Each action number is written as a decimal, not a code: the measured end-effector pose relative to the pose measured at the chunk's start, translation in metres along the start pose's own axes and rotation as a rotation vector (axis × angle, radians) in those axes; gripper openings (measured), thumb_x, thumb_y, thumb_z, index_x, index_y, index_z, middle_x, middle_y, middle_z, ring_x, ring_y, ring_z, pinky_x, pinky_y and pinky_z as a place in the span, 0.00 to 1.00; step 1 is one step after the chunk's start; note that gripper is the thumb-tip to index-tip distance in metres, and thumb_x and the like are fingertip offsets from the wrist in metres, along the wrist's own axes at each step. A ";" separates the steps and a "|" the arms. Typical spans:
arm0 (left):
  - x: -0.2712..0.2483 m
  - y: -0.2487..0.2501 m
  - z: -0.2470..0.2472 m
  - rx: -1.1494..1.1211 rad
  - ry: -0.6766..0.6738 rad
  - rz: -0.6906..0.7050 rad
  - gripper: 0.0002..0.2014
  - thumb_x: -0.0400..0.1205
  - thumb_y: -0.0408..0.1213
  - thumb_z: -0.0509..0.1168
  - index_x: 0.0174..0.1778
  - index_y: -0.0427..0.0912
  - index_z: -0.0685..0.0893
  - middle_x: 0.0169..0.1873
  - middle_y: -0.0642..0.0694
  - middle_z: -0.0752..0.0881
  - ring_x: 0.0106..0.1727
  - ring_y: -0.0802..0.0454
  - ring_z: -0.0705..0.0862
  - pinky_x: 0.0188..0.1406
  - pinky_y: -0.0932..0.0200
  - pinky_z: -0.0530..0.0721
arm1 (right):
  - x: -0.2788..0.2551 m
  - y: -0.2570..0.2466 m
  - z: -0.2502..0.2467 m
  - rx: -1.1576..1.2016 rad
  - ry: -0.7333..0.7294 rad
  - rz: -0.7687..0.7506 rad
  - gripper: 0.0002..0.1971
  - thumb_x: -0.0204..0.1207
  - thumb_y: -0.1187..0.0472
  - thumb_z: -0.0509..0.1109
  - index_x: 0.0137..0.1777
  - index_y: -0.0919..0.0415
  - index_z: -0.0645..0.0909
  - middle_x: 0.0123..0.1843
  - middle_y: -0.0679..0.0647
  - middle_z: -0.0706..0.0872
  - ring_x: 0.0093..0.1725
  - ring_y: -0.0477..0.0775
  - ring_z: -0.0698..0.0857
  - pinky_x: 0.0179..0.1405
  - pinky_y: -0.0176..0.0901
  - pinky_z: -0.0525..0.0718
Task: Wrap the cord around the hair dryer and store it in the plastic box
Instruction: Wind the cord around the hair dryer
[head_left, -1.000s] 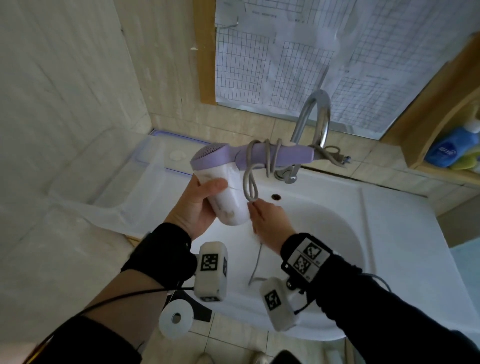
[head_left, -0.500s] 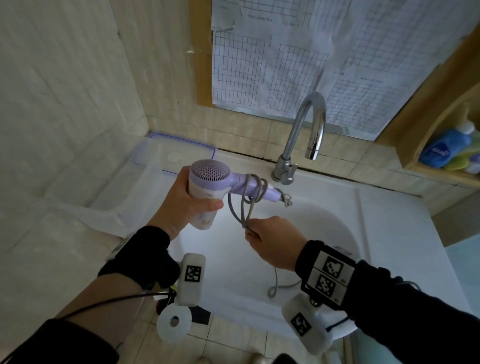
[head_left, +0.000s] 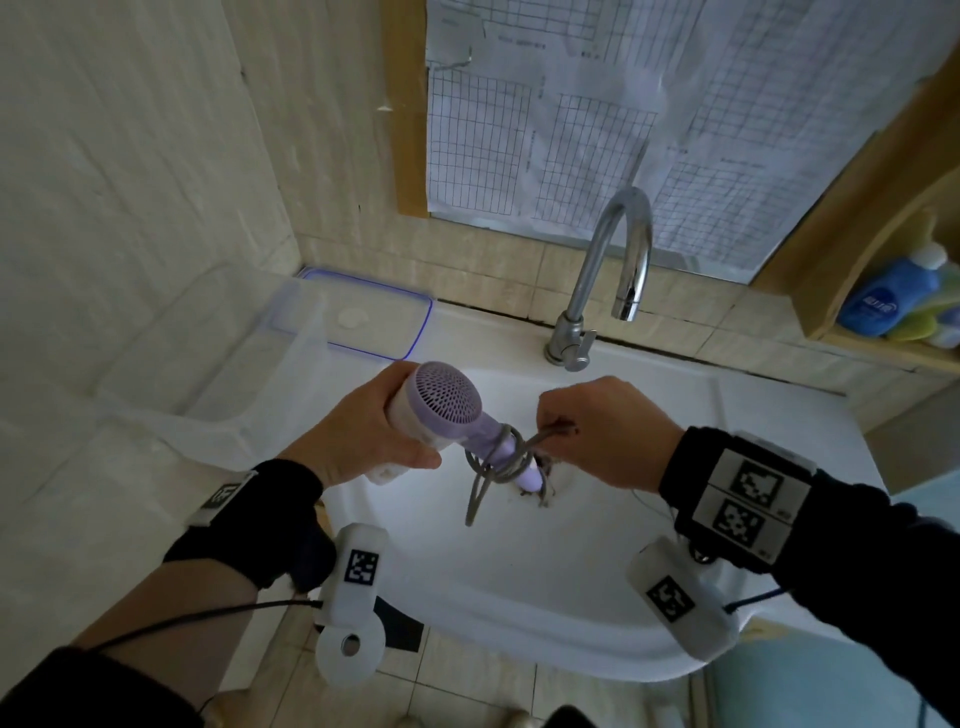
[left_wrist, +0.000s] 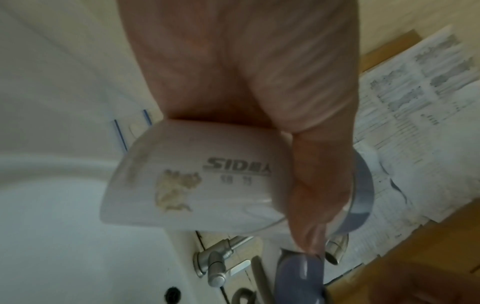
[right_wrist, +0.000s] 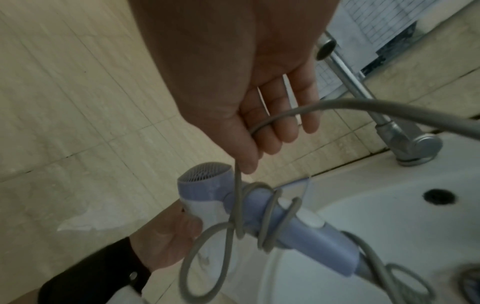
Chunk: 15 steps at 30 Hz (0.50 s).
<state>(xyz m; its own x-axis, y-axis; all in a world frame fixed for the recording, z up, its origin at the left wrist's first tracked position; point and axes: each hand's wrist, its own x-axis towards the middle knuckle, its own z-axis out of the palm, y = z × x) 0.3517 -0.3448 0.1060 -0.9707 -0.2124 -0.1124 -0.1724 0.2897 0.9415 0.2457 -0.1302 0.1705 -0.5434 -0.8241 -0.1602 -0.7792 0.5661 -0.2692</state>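
Nearest the camera, the two wrists are reaching out over the sink (head_left: 597, 571), each carrying a black band with printed markers.

The left hand (head_left: 363, 441) is gripping the dryer (head_left: 441, 410) by its white barrel, fingers curled round the body and the thumb lying along its near side (the left wrist view is showing a grey printed logo on that white shell). The dryer is hanging in the air above the basin, touching nothing but the hand and its own cord. Its long axis, the purple handle (right_wrist: 298, 226), is running from the head, at the left, out to the right and downward toward the drain; the round grille is facing up toward the camera.

The grey cord (head_left: 498, 457) is lying in several turns round the handle, with one slack loop dangling beneath it. The right hand (head_left: 608, 431), just right of the handle, is holding a stretch of the cord: in the right wrist view it is passing between thumb and curled fingers (right_wrist: 272, 115), then trailing off to the right. Where the plug is cannot be told.

Farther back, the tap (head_left: 613, 270) is rising from the sink's rear edge. Left of it, against the wall, the clear box (head_left: 291, 353) is sitting open with its blue-edged lid (head_left: 374, 322) lying just beside it.
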 end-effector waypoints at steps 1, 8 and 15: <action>-0.001 0.002 -0.001 -0.020 -0.023 -0.001 0.36 0.48 0.44 0.78 0.53 0.63 0.76 0.50 0.57 0.85 0.49 0.56 0.84 0.42 0.65 0.82 | 0.000 0.002 -0.004 0.024 0.015 -0.003 0.06 0.76 0.55 0.64 0.42 0.54 0.81 0.38 0.51 0.86 0.39 0.52 0.82 0.41 0.39 0.75; -0.005 0.009 -0.010 -0.246 -0.233 0.003 0.39 0.50 0.35 0.78 0.60 0.54 0.79 0.50 0.52 0.91 0.51 0.55 0.88 0.47 0.58 0.87 | 0.009 0.020 -0.018 0.386 -0.017 0.050 0.08 0.67 0.56 0.76 0.41 0.60 0.86 0.41 0.52 0.90 0.42 0.43 0.87 0.47 0.33 0.84; -0.006 0.008 -0.016 -0.589 -0.392 0.035 0.33 0.44 0.40 0.85 0.48 0.45 0.91 0.39 0.45 0.93 0.41 0.51 0.90 0.38 0.58 0.88 | 0.010 0.023 -0.023 0.720 -0.126 0.033 0.02 0.70 0.68 0.74 0.40 0.66 0.83 0.32 0.53 0.87 0.32 0.41 0.86 0.39 0.26 0.85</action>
<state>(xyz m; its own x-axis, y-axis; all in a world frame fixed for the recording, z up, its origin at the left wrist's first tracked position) 0.3584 -0.3565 0.1192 -0.9819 0.1711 -0.0811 -0.1283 -0.2862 0.9495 0.2146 -0.1250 0.1845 -0.4896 -0.8273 -0.2754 -0.3409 0.4723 -0.8129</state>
